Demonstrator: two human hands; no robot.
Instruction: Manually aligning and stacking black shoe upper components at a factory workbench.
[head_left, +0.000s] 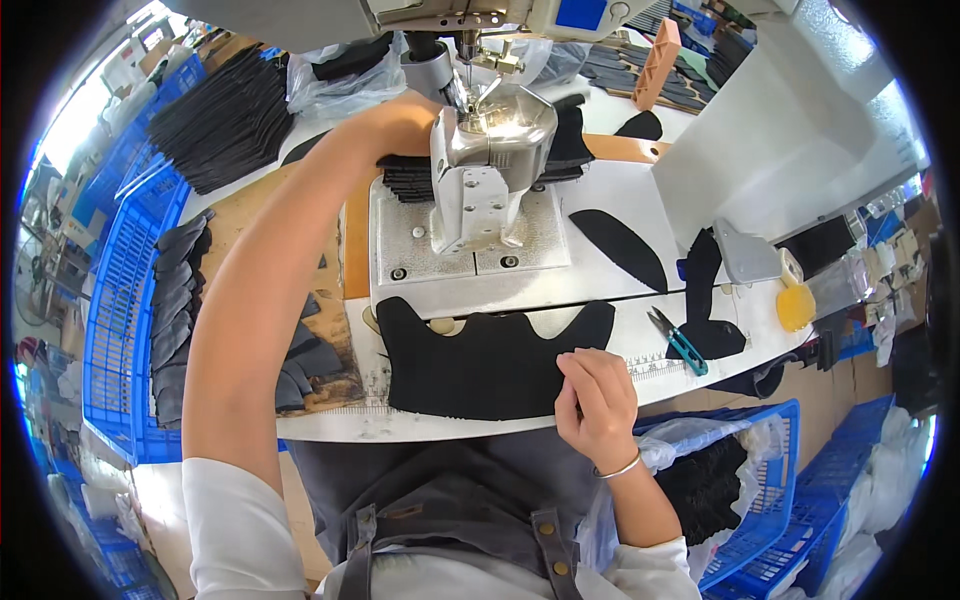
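Note:
A wide black fabric piece [480, 365] with a notched upper edge lies flat along the table's near edge. Over its right end, my right hand [597, 400] is closed, thumb and curled fingers at the fabric's border. My left arm stretches far forward past the sewing machine's metal post [495, 135]. My left hand [408, 122] is beside that post, its fingers hidden behind it. Just below the hand is a stack of black pieces [408, 180], partly covered by the post. Above the post, the machine's needle area [468, 65] shows.
Teal thread snips [680, 342] lie at right on a black cut piece; a leaf-shaped black piece [618, 248] lies farther back. A yellow round object [795, 306] stands at the table's right end. Blue baskets [128, 310] flank the table. Dark pieces are piled [222, 120] at far left.

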